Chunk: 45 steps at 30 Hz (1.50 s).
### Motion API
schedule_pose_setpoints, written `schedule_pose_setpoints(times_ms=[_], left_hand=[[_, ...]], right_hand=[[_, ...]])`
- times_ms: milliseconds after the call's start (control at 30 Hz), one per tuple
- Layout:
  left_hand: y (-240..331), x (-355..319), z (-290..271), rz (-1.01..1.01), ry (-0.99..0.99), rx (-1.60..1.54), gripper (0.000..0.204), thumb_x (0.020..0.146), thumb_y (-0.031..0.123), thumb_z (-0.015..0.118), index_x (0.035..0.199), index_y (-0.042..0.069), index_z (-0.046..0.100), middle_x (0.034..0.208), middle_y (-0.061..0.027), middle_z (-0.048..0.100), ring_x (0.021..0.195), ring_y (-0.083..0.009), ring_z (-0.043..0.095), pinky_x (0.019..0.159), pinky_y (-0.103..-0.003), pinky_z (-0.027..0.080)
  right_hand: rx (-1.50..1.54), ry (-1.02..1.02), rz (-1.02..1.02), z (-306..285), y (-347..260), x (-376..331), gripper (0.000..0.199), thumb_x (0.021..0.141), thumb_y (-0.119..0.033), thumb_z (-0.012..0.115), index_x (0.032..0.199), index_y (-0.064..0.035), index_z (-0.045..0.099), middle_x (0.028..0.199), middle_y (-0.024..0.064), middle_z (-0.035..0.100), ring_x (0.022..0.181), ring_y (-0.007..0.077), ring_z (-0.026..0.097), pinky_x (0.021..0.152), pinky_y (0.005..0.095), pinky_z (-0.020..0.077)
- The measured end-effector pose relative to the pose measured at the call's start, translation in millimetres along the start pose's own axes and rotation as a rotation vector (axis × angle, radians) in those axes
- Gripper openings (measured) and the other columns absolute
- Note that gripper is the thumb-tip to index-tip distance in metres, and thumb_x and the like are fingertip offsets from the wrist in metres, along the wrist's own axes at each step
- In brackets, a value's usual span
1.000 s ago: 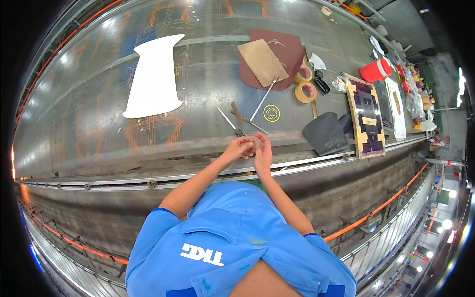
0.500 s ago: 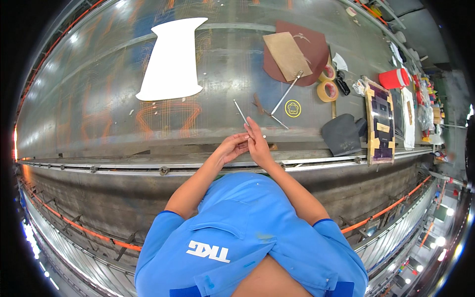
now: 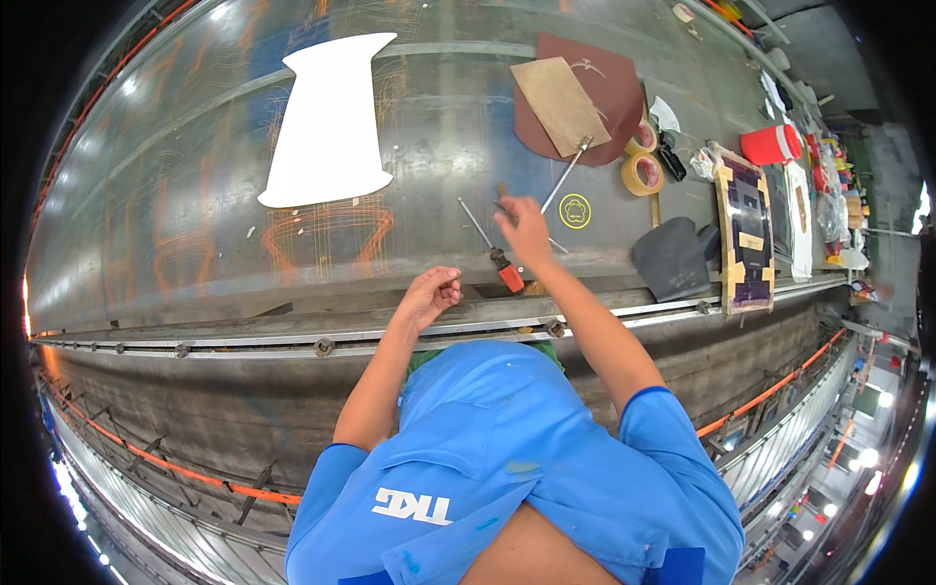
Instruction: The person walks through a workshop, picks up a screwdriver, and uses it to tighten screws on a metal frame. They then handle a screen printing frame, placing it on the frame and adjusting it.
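Observation:
My left hand (image 3: 430, 296) hovers at the table's near edge, fingers curled toward the thumb; whatever they may hold is hidden. Just right of it lies a screwdriver (image 3: 504, 270) with a red and black handle, its thin shaft pointing away from me. My right hand (image 3: 524, 232) reaches past the handle, its fingers closed around a slim tool with a brown end (image 3: 502, 189), most of which they cover. Close beyond that hand, a long metal rod (image 3: 563, 181) runs up to a tan rectangular sheet (image 3: 561, 102), which rests on a maroon piece (image 3: 624, 97).
A white shaped panel (image 3: 331, 127) lies at the far left. Toward the right are tape rolls (image 3: 642, 175), a dark grey sheet (image 3: 670, 258), a taped frame (image 3: 727, 234) and a red container (image 3: 770, 145). A metal rail (image 3: 439, 336) borders the table's near side.
My hands were together over the screwdriver's handle and have parted, leaving it lying in view. The right hand moved away from me to the brown-ended tool; the left drew back slightly leftward.

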<state>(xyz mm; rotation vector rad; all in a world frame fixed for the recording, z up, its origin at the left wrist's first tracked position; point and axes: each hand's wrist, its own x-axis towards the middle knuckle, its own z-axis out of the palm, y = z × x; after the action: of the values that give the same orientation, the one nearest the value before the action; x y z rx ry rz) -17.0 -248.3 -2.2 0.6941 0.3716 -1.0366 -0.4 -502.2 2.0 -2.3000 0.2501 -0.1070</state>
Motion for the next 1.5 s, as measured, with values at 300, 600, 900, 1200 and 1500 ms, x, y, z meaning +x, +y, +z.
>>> schedule_pose_setpoints(times_ms=[300, 600, 900, 1200, 1500], left_hand=[[48.5, -40.0, 32.8, 0.228, -0.095, -0.011, 0.009, 0.087, 0.006, 0.063, 0.095, 0.006, 0.058, 0.091, -0.0129, 0.068, 0.078, -0.0226, 0.069, 0.067, -0.032, 0.057], [59.4, -78.0, 91.3, 0.301, -0.126, 0.151, 0.013, 0.085, 0.006, 0.065, 0.097, 0.005, 0.061, 0.087, -0.0125, 0.068, 0.076, -0.0224, 0.067, 0.067, -0.032, 0.055], [52.1, -90.4, 129.2, 0.402, -0.212, -0.112, 0.018, 0.088, 0.013, 0.067, 0.105, 0.006, 0.066, 0.092, -0.0133, 0.07, 0.081, -0.0236, 0.068, 0.073, -0.033, 0.056], [57.3, -107.9, 168.8, 0.359, -0.288, -0.341, 0.028, 0.087, 0.022, 0.069, 0.111, 0.009, 0.06, 0.09, -0.0019, 0.06, 0.075, -0.0108, 0.053, 0.068, -0.024, 0.043], [52.2, -113.7, 171.5, 0.369, -0.242, -0.283, 0.022, 0.089, 0.025, 0.067, 0.104, 0.01, 0.061, 0.09, -0.0017, 0.064, 0.079, -0.0134, 0.06, 0.073, -0.028, 0.051]], right_hand=[[-0.207, -0.124, 0.091, 2.2, 28.6, 33.3, 0.033, 0.08, -0.02, 0.071, 0.104, -0.0002, 0.063, 0.095, 0.0151, 0.06, 0.094, 0.0342, 0.058, 0.086, 0.0418, 0.0473], [0.657, 0.174, 0.257, -27.4, -32.8, -27.7, 0.017, 0.09, -0.01, 0.054, 0.104, 0.0003, 0.056, 0.078, 0.008, 0.062, 0.067, 0.0114, 0.058, 0.061, 0.0274, 0.046], [0.712, -0.101, 0.133, -115.1, -196.6, -103.0, 0.015, 0.092, -0.014, 0.06, 0.103, -0.004, 0.059, 0.084, 0.0047, 0.06, 0.07, 0.01, 0.054, 0.06, 0.027, 0.0415], [0.126, 0.206, -0.349, -140.1, -240.0, -87.3, 0.016, 0.078, -0.011, 0.069, 0.093, -0.0126, 0.069, 0.08, 0.0001, 0.06, 0.07, 0.0176, 0.058, 0.061, 0.0296, 0.0423], [-0.012, 0.234, -0.407, -148.1, -250.7, -86.1, 0.013, 0.078, -0.016, 0.071, 0.09, -0.0141, 0.071, 0.074, -0.0027, 0.059, 0.062, 0.0158, 0.055, 0.058, 0.0298, 0.0416]])
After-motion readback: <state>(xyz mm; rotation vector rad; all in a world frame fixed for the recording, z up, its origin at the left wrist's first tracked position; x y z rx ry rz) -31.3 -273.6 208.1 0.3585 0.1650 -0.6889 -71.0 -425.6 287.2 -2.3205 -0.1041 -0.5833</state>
